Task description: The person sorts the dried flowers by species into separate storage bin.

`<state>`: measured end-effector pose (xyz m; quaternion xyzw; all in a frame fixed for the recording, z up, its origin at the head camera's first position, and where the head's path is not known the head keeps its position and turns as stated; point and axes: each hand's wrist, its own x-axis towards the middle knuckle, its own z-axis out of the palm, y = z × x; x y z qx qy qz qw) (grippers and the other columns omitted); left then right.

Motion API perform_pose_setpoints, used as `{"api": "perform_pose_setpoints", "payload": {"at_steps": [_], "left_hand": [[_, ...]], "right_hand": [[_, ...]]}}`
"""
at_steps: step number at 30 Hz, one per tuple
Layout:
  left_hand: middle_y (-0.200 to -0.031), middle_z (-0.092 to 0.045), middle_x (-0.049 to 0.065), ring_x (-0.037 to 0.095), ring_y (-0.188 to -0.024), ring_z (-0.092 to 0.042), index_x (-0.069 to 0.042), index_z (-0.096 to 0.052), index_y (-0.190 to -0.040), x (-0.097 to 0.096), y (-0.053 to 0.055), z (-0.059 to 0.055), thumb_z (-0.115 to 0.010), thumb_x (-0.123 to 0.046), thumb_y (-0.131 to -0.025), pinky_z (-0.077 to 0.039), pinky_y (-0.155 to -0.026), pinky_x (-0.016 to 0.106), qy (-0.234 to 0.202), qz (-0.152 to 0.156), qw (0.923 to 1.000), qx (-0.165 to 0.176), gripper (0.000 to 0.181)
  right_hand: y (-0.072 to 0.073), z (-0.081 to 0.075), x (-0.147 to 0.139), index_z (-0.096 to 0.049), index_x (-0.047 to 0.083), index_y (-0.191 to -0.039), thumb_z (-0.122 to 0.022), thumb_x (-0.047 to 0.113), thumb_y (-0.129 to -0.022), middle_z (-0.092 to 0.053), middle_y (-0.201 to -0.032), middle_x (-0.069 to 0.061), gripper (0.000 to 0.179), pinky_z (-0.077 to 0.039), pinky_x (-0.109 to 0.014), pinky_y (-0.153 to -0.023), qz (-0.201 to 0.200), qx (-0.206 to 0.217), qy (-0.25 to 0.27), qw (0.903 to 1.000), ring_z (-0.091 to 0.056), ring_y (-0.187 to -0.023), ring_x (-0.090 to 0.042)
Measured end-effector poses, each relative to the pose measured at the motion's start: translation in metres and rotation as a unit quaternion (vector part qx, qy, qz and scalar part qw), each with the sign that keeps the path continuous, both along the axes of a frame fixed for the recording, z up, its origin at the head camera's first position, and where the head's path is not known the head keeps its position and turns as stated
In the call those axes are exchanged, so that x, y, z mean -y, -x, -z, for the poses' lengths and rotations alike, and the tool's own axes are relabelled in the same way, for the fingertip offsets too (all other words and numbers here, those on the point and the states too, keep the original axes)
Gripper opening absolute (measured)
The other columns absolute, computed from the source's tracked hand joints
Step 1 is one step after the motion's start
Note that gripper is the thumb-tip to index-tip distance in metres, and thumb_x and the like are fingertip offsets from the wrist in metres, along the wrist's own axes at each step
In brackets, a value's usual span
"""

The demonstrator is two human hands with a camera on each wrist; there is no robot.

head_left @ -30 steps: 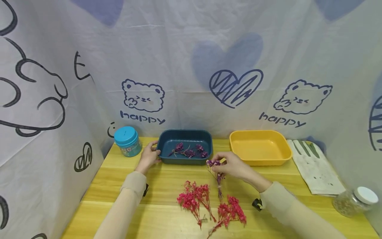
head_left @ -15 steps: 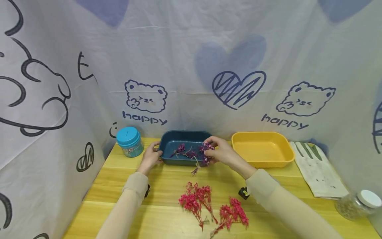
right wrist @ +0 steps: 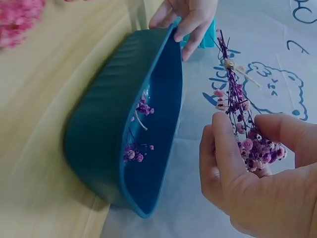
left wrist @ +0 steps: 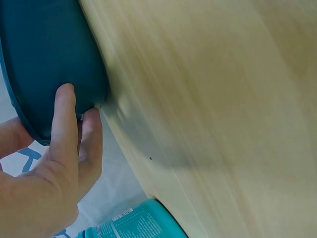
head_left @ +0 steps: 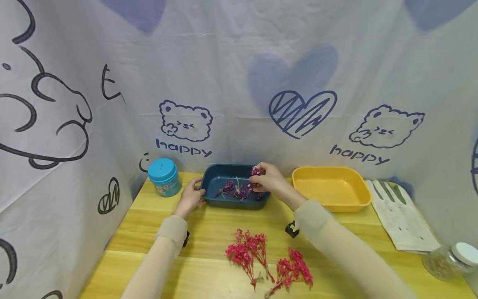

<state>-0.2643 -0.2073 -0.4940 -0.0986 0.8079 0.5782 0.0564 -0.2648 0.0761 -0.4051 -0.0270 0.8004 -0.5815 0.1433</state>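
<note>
My right hand point(head_left: 274, 182) pinches a bunch of purple dried flowers point(right wrist: 247, 144) over the right end of a dark blue tray point(head_left: 233, 203). In the right wrist view, the tied stems of that bunch stick out beyond the fingers. Several small purple sprigs point(head_left: 228, 186) lie inside the tray. At the tray's left end, my left hand point(head_left: 190, 197) grips the rim, with the thumb on one side of the wall and fingers point(left wrist: 64, 114) against the other. Red-pink dried flower bunches point(head_left: 242, 251) lie on the table in front of the tray.
A yellow tray point(head_left: 332, 207) stands to the right of the blue one. Left of the hands is a blue-lidded jar point(head_left: 164, 176). A folded white cloth point(head_left: 405, 226) and a white-capped clear jar point(head_left: 448, 262) are at the right. A printed curtain point(head_left: 239, 83) hangs behind.
My right hand has carried the purple bunch from in front of the blue tray, leftward and up over its right end. The left hand has kept its hold on the tray.
</note>
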Motion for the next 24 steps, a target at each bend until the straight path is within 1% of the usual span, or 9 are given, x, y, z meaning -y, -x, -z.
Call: {"api": "perform_pose_setpoints", "payload": {"at_steps": [1,5,11,15,19,24], "left_hand": [[-0.143,-0.052,0.030,0.044,-0.127,-0.061,-0.009,-0.040,-0.161,0.000,0.000,0.000,-0.047,-0.003,-0.109,-0.063,-0.097,0.051,0.000,0.000,1.0000,0.001,0.054],[-0.143,-0.053,0.029,0.043,-0.127,-0.061,-0.011,-0.040,-0.161,-0.001,-0.001,0.000,-0.047,-0.004,-0.108,-0.063,-0.097,0.050,0.003,-0.002,1.0000,0.002,0.053],[-0.143,-0.053,0.029,0.045,-0.128,-0.061,-0.011,-0.040,-0.161,0.001,0.000,-0.002,-0.047,-0.004,-0.109,-0.063,-0.097,0.051,0.005,-0.006,1.0000,-0.001,0.053],[-0.141,-0.053,0.028,0.044,-0.126,-0.062,-0.011,-0.040,-0.161,0.001,0.001,0.000,-0.046,-0.004,-0.109,-0.063,-0.097,0.051,0.008,-0.005,1.0000,0.001,0.053],[-0.139,-0.053,0.027,0.041,-0.123,-0.063,-0.011,-0.040,-0.161,0.000,0.000,0.000,-0.046,-0.003,-0.109,-0.062,-0.098,0.051,0.005,-0.003,1.0000,0.004,0.053],[-0.137,-0.053,0.027,0.039,-0.120,-0.064,-0.010,-0.040,-0.161,-0.001,-0.001,0.000,-0.047,-0.003,-0.108,-0.063,-0.096,0.051,0.004,-0.005,1.0000,0.001,0.053]], "right_hand": [[0.003,0.000,0.002,-0.059,0.002,-0.112,-0.070,0.005,-0.099,-0.063,-0.108,-0.015,0.018,-0.067,-0.034,-0.079,0.005,0.004,0.003,1.0000,-0.073,-0.085,-0.021],[0.016,0.002,0.011,-0.059,0.002,-0.114,-0.070,0.005,-0.099,-0.063,-0.111,-0.016,0.019,-0.067,-0.038,-0.084,0.017,0.019,0.018,0.9995,-0.071,-0.087,-0.020],[0.030,0.007,0.024,-0.059,0.002,-0.113,-0.068,0.004,-0.099,-0.062,-0.107,-0.013,0.017,-0.066,-0.040,-0.089,0.039,0.019,0.040,0.9983,-0.067,-0.083,-0.017],[0.037,0.013,0.031,-0.058,0.001,-0.112,-0.068,0.001,-0.098,-0.061,-0.104,-0.012,0.017,-0.065,-0.043,-0.092,0.058,0.019,0.062,0.9962,-0.066,-0.085,-0.018],[0.042,0.020,0.038,-0.056,0.001,-0.111,-0.068,0.001,-0.098,-0.061,-0.107,-0.013,0.018,-0.064,-0.044,-0.095,0.074,0.025,0.074,0.9942,-0.067,-0.088,-0.019],[0.046,0.028,0.046,-0.054,0.002,-0.111,-0.070,0.004,-0.098,-0.063,-0.112,-0.016,0.020,-0.066,-0.041,-0.092,0.084,0.031,0.074,0.9933,-0.068,-0.086,-0.018]]}}
